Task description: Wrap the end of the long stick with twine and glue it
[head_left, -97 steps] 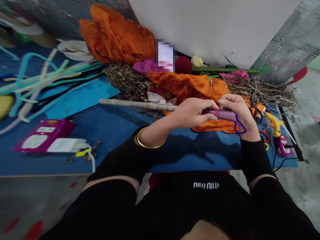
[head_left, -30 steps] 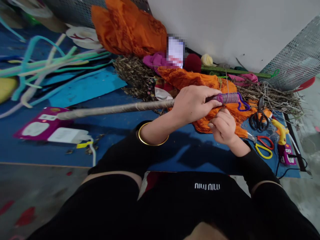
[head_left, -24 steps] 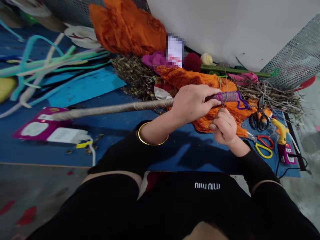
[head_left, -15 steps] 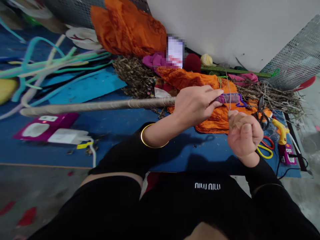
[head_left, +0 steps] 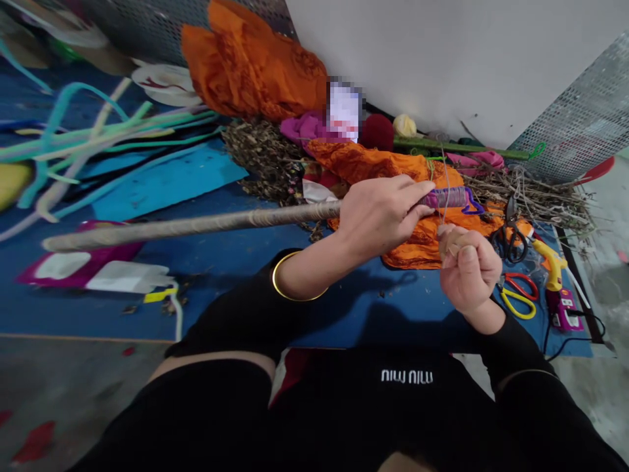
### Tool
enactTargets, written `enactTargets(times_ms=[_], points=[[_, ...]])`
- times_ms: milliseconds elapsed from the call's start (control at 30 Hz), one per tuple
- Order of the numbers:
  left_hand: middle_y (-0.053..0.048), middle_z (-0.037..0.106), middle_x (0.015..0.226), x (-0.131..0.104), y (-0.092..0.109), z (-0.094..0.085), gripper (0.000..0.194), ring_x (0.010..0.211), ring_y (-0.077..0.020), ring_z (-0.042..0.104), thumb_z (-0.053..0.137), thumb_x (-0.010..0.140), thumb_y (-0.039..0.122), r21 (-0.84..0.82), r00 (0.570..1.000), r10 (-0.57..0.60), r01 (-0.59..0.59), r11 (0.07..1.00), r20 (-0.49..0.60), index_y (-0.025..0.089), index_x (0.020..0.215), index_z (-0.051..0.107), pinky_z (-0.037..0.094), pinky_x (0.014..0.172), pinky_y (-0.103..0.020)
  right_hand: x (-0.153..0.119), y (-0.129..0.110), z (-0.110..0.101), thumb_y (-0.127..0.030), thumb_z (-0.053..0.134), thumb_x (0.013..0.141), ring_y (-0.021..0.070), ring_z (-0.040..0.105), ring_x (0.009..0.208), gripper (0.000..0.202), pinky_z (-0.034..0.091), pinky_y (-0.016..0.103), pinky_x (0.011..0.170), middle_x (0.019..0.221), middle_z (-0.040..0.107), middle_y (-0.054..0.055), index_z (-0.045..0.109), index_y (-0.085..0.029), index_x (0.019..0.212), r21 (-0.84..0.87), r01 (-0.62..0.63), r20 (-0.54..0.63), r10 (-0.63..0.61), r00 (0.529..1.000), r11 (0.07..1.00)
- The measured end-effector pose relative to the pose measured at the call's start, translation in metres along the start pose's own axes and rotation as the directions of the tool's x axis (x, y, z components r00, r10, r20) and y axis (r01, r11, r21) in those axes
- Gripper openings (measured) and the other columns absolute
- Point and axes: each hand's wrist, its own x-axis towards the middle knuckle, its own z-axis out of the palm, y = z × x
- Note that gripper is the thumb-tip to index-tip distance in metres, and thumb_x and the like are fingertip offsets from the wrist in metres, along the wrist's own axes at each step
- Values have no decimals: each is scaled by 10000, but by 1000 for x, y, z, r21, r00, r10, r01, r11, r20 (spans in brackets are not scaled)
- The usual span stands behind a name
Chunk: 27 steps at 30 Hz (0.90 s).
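Note:
My left hand (head_left: pixel 378 213) is wrapped round a long, brownish-grey wrapped stick (head_left: pixel 206 224), near its right end. Purple material (head_left: pixel 449 198) with thin grey turns around it covers that end, and a purple loop sticks out at the tip. A thin grey cord (head_left: pixel 446 177) runs across the purple part, down to my right hand (head_left: pixel 469 265). The fingers of that hand are closed on the cord, just below and right of the stick's end. The stick slants slightly down to the left, above the blue table (head_left: pixel 255 262).
Orange cloth (head_left: pixel 413 252) and dry twigs (head_left: pixel 550 196) lie behind my hands. Black shears (head_left: pixel 512 233), red-and-yellow scissors (head_left: pixel 521 295), a yellow glue gun (head_left: pixel 554 262) and a purple power strip (head_left: pixel 567 308) are at the right. Coloured flexible strips (head_left: pixel 98 141) are at the left.
My right hand has moved slightly left, still closed on the cord. The stick's left end sits lower, and my left hand keeps its hold.

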Motion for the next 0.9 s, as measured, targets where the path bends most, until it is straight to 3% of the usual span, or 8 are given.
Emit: enactTargets(times_ms=[267,500,900], points=[[-71,784,1063,0,-1,1,438,865,-214,716,475,1026,473,9,1000,-2,2,1000,5,251,1313,721,464,669,-293,-2,1,-4,-309,534,1029,130,445,547,282,428,361,631,588,468,-36,564,-227,761,-62,41,49,-38,998,997],[-73,777,1062,-2,1,1,443,863,-216,709,471,1032,474,16,1000,16,-16,1000,12,252,1329,713,460,672,-293,11,-14,-1,-298,534,1020,113,410,505,323,417,325,598,547,390,-53,520,-221,707,7,21,-91,-20,996,1000],[-74,788,1044,-1,0,-4,432,886,-229,719,489,1013,466,-30,1000,-16,16,999,-10,260,1305,732,490,701,-304,5,-4,-2,-318,547,1014,128,423,511,329,427,344,606,541,409,-45,536,-225,698,2,-13,-41,14,999,1000]])
